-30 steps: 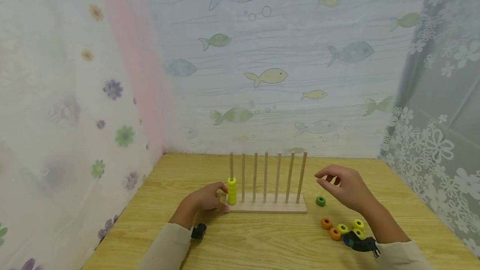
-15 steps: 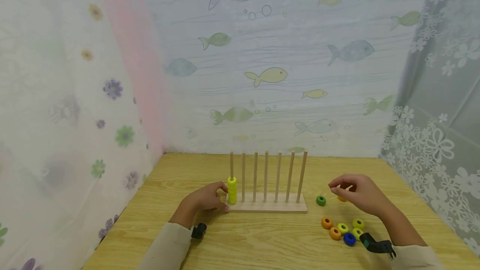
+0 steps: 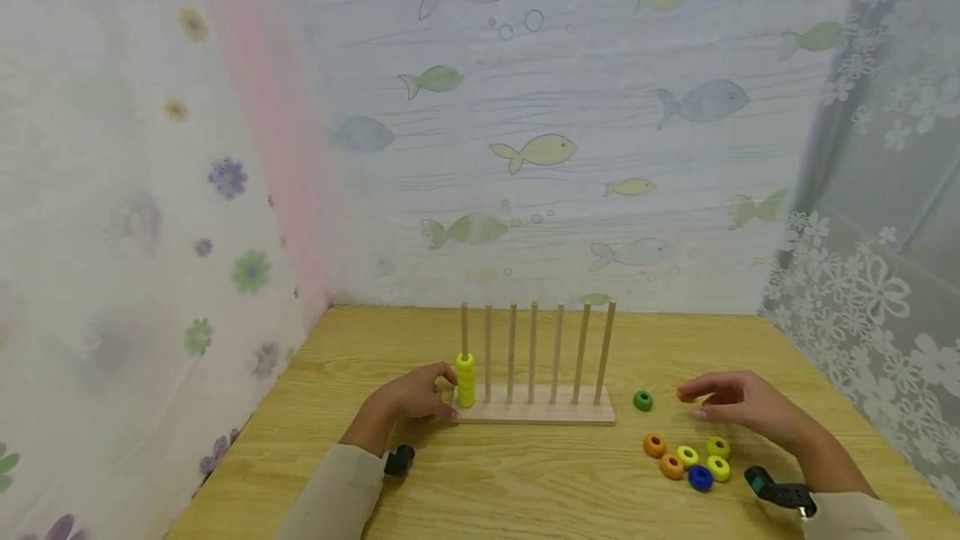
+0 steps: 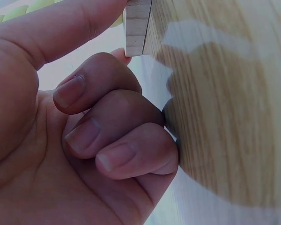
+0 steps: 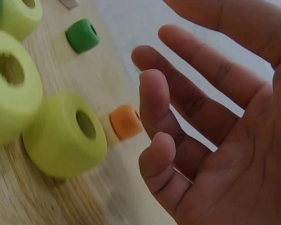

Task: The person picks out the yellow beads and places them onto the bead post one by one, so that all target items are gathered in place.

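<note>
My left hand [image 3: 415, 394] grips the left end of a wooden peg stand [image 3: 536, 415], its other fingers curled in the left wrist view. Yellow beads [image 3: 466, 382] are stacked on the leftmost peg, right by the index finger; the other pegs are bare. My right hand [image 3: 753, 407] hovers over the right side of the table, fingers loosely bent and nothing in them. Past its fingertips in the right wrist view lies an orange bead [image 5: 125, 122], which the hand hides in the head view. A green bead [image 3: 642, 401] lies between stand and right hand.
In front of the right hand is a loose group of beads: two orange beads [image 3: 672, 466], a blue bead [image 3: 701, 477] and yellow beads [image 3: 717, 468]. Fish-patterned curtain [image 3: 540, 257] hangs along the table's [image 3: 525, 490] back edge.
My right hand has moved right and a little lower, away from the stand. The blue bead has come into full view from behind the wrist camera. My left hand stays at the stand.
</note>
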